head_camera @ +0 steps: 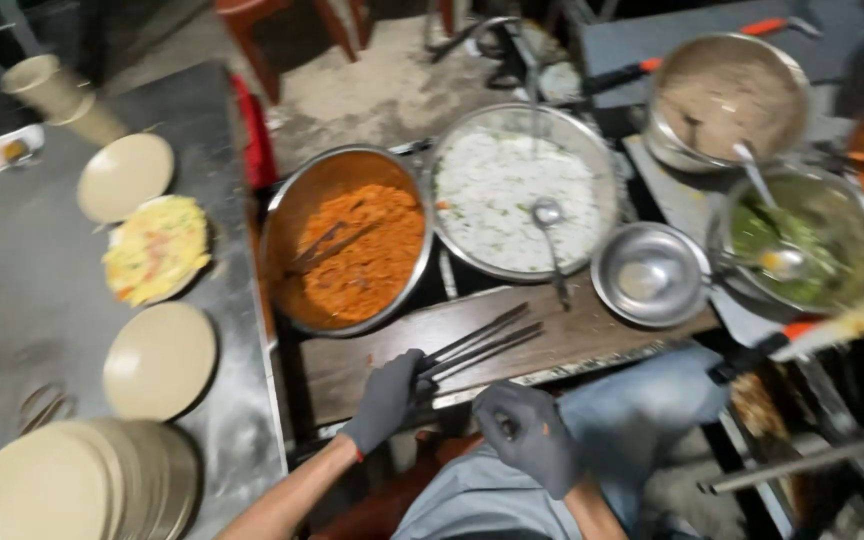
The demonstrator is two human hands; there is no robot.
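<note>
Gloved in dark grey, your right hand (530, 432) hangs over your lap, fingers curled loosely and holding nothing. Your left hand (389, 397) closes around the grip end of long metal tongs (480, 342), which lie flat on the wooden board (572, 340) before you, tips pointing up and right. Beyond the board sit a pan of orange rice (344, 238) and a wider pan of white rice (522, 190) with a ladle (550, 232) in it. An empty steel bowl (650, 273) stands just right of them, near a pan of green sauce (810, 240). On the steel counter (22, 300) at your left lie beige plates (159, 359), one (157, 250) carrying yellow food.
</note>
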